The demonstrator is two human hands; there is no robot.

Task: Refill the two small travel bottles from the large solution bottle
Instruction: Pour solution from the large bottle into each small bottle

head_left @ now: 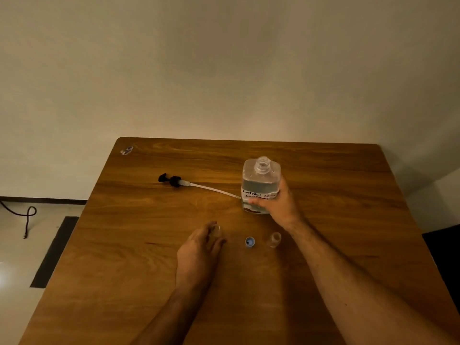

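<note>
The large clear solution bottle [260,180] stands upright on the wooden table [149,257] with its neck uncapped and a handwritten label. My right hand [278,204] grips its lower right side. My left hand [199,247] wraps around one small clear travel bottle [217,230], which stands uncapped. The second small travel bottle [274,239] stands uncapped to the right, apart from both hands. A blue cap [250,241] lies between the two small bottles.
The black pump head with its long white tube [189,183] lies left of the large bottle. A small clear object [126,150] rests at the table's far left corner. A dark cord [27,215] lies on the floor at left.
</note>
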